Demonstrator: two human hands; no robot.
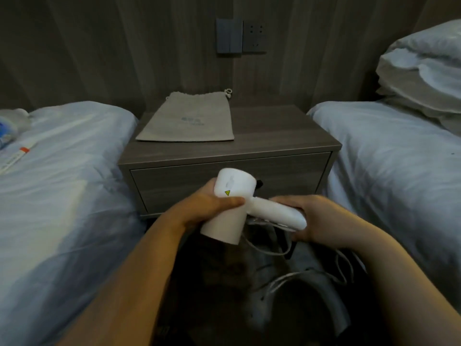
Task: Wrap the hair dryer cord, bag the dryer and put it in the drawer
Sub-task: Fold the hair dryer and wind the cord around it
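Note:
I hold a white hair dryer [232,196] in front of the nightstand's shut drawer [174,186]. My left hand [207,208] grips its barrel, thumb across the top. Around the folded-out handle my right hand [311,221] is closed. The white cord [287,275] hangs loose below the handle in loops over my lap. A flat grey drawstring bag [189,121] lies on top of the nightstand [287,136], its mouth toward the wall.
Beds with pale sheets flank the nightstand, left bed [62,183] and right bed [399,171]. Pillows [424,71] are stacked on the right bed. A switch and socket panel [240,36] is on the wooden wall above.

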